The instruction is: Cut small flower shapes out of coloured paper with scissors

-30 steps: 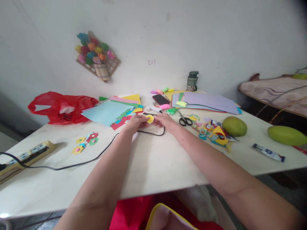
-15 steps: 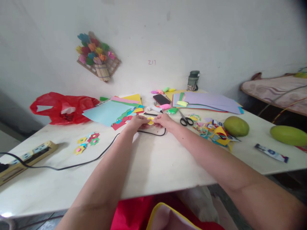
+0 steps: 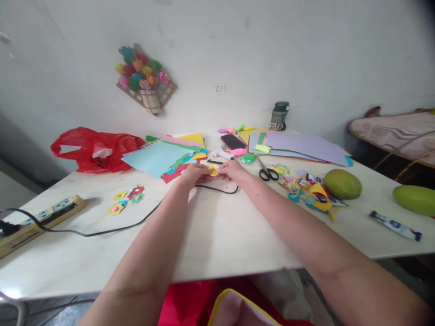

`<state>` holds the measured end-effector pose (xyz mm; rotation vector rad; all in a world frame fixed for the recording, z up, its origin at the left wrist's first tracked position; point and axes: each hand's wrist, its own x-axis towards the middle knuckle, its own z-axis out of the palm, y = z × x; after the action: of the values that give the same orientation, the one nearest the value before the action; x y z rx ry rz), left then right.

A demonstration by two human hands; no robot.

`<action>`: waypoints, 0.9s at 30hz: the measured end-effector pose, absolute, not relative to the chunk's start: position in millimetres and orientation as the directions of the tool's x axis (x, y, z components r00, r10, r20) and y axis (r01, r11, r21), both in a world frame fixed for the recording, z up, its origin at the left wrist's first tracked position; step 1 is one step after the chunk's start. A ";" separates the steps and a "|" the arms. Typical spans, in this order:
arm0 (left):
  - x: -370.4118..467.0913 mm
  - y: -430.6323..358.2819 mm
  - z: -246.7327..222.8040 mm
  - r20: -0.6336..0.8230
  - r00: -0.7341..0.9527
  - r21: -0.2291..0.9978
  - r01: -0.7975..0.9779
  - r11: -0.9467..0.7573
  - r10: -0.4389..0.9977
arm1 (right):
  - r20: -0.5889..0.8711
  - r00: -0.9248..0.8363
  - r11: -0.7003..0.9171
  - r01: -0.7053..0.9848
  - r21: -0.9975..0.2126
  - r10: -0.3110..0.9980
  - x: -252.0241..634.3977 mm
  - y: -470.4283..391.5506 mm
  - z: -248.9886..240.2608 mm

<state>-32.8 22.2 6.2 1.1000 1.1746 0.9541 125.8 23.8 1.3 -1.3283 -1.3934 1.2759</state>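
Observation:
Between my two hands is a small yellow paper flower [image 3: 214, 170], held just above the table in the middle of the view. My left hand [image 3: 198, 173] pinches its left side and my right hand [image 3: 231, 172] pinches its right side; the fingers hide much of it. Right behind the hands lies a white glue gun [image 3: 222, 155], with a thin black strip [image 3: 215, 162] in front of it. A black cord [image 3: 220, 191] loops on the table close below my hands. Several finished-looking paper flowers [image 3: 127, 199] in yellow, red, green and blue lie to the left.
Black-handled scissors [image 3: 268, 174], paper scraps [image 3: 312, 192], green mangoes [image 3: 342, 184] and a glue tube [image 3: 396, 226] lie right. Paper sheets [image 3: 154, 156], a red plastic bag [image 3: 98, 151] and a power strip [image 3: 44, 222] are left. A phone [image 3: 233, 141] and bottle [image 3: 279, 116] stand farther back.
The view has turned slightly left, so the table's things sit a little farther right in the picture. Both hands keep their hold on the yellow flower.

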 end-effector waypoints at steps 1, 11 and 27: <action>-34.0 22.8 5.5 -0.217 0.163 0.975 -0.014 0.222 0.962 | -0.083 -0.115 -0.064 0.159 -0.985 0.990 125.2 23.9 0.0; -33.8 20.5 7.2 -0.237 0.151 0.971 0.025 0.236 0.960 | -0.092 -0.109 -0.079 0.118 -0.990 0.990 125.9 22.8 -0.3; -35.0 23.0 1.3 -0.192 0.142 0.981 0.044 0.187 0.971 | -0.175 -0.168 -0.169 0.047 -0.984 0.970 132.8 20.9 4.5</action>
<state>-35.0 23.0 1.3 1.1548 1.2075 0.9487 132.8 20.9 4.5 -1.2748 -1.2741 1.4524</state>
